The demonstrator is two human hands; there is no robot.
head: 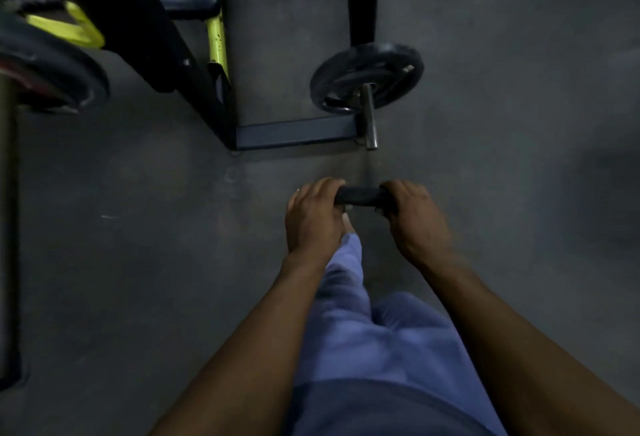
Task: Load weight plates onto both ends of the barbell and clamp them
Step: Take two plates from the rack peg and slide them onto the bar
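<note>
Weight plates (52, 78) hang on a bar at your far left, beside a black and yellow rack (194, 64). Your left hand (313, 219) curls around one end of a small black object (360, 197), too dark to identify; your right hand (414, 220) curls around the other end. Beyond your hands, one plate (367, 77) sits on the barbell sleeve (370, 116), whose bare steel end points toward you above the grey floor (519, 123).
</note>
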